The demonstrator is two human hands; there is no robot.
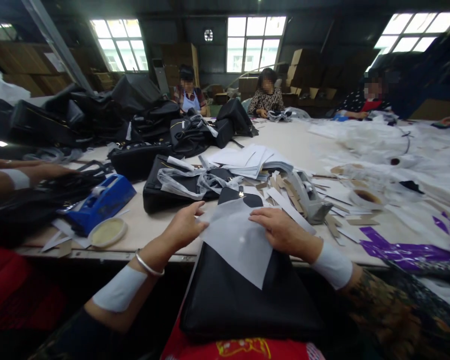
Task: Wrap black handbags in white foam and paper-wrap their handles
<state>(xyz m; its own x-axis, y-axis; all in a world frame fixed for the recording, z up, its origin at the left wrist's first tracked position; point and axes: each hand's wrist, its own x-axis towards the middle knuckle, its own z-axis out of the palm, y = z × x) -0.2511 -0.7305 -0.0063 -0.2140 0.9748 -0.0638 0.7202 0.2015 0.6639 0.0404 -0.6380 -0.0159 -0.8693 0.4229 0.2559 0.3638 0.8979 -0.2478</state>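
Note:
A translucent white sheet [236, 235] lies slantwise over a black bag [247, 305] that rests upright against the table edge in front of me. My right hand [279, 227] grips the sheet's right edge, fingers on top and the thumb hidden. At the left edge is my left hand [185, 225], its fingers apart and the tips close to or touching the sheet. Above the sheet shows the bag's black flap [241, 197] with a small gold-coloured clasp. Beyond my left hand lies another black bag [155, 192] with its straps wrapped in thin white material.
A blue tape dispenser [101, 202] and a roll of tape [108, 231] sit to the left, near a co-worker's arm [26, 177]. White sheets [247, 160], a grey tape dispenser [309, 197] and cardboard scraps lie ahead. Black bags are piled at left; several people work nearby.

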